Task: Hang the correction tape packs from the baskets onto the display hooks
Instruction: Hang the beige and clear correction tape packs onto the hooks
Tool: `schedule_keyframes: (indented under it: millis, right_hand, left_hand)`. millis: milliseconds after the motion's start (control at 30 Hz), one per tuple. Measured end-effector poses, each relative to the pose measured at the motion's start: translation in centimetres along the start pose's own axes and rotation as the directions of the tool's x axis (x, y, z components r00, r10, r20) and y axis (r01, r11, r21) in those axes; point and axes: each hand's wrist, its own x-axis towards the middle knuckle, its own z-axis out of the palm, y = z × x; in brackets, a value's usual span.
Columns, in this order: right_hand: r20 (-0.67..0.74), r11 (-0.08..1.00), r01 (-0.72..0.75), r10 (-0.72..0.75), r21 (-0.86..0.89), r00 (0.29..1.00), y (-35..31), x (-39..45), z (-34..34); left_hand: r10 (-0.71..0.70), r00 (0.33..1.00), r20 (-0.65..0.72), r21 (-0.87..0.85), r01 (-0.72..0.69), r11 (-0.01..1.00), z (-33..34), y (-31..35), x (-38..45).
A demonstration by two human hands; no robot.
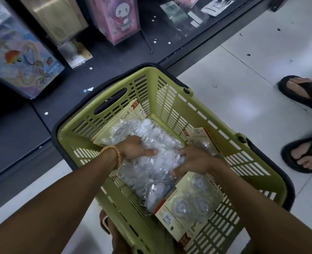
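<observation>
A green slatted basket (169, 92) stands on the floor below me, filled with several clear-blister correction tape packs (157, 167) on cream cards. One pack (190, 204) lies face up at the near right of the pile. My left hand (136, 148) reaches into the basket from the left and grips the stack of packs, thumb on top. My right hand (195, 159) comes in from the right and curls its fingers round the same stack. No display hooks are in view.
A dark low shelf (100, 74) runs along the left and top, holding a pink boxed toy (115, 17), a blue printed box (21, 57) and small packets. Another person's sandalled feet (305, 125) stand on the white tiled floor at right. My own foot shows under the basket.
</observation>
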Motion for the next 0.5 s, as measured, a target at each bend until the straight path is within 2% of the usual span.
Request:
schedule_keyframes:
  millis: [100,233,300,367,433,500]
  right_hand:
    - [-0.082,0.984,0.068,-0.055,0.163,0.995,-0.4,-0.8,-0.1]
    - [-0.21,0.906,0.144,-0.063,0.398,0.976,-1.0,-1.7,0.1]
    - [-0.278,0.858,0.2,-0.07,0.474,0.958,-1.5,-2.6,0.0]
    - [-0.33,0.784,0.248,-0.058,0.569,0.942,-2.2,-3.3,-0.5]
    - [-0.368,0.72,0.271,-0.023,0.639,0.929,-3.3,-3.4,-1.0]
    - [-0.394,0.695,0.296,-0.02,0.655,0.919,-4.3,-3.2,-1.2]
  left_hand:
    - [0.088,0.991,-0.1,-0.097,-0.098,0.99,-1.1,0.2,-1.2]
    - [0.196,0.95,-0.243,-0.154,-0.237,0.959,-1.6,0.6,-2.4]
    - [0.22,0.939,-0.263,-0.206,-0.278,0.938,-1.7,1.1,-3.4]
    - [0.241,0.945,-0.22,-0.244,-0.292,0.925,-1.8,1.5,-4.1]
    - [0.271,0.947,-0.173,-0.236,-0.307,0.922,-1.7,2.0,-4.9]
    - [0.285,0.939,-0.193,-0.208,-0.323,0.923,-1.7,2.3,-5.5]
